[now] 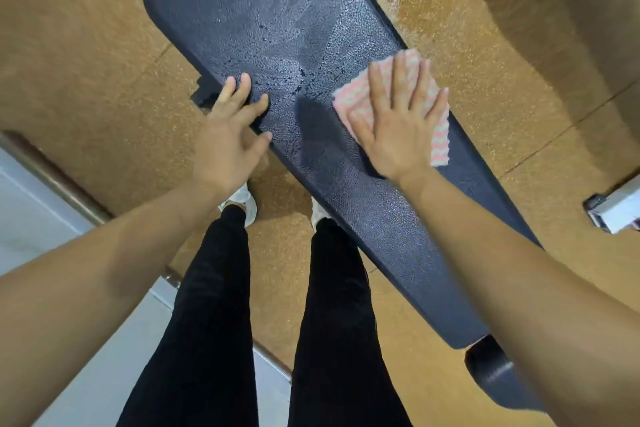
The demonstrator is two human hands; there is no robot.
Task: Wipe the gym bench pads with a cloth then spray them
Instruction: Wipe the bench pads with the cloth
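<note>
Head view: right hand [398, 118] flat, fingers straight, pressing pink-and-white zigzag cloth [440, 139] onto black textured vinyl bench pad [263, 10], at its right edge. Left hand [228, 135] open, fingers spread, bracing pad's left edge. Beaded wet film [294, 45] on far half. Risk: ungripped cloth overshoots the edge, drops onto speckled tan floor [86, 62].

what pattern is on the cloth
Pink and white zigzag stripes on the cloth, clearest in the head view.
</note>
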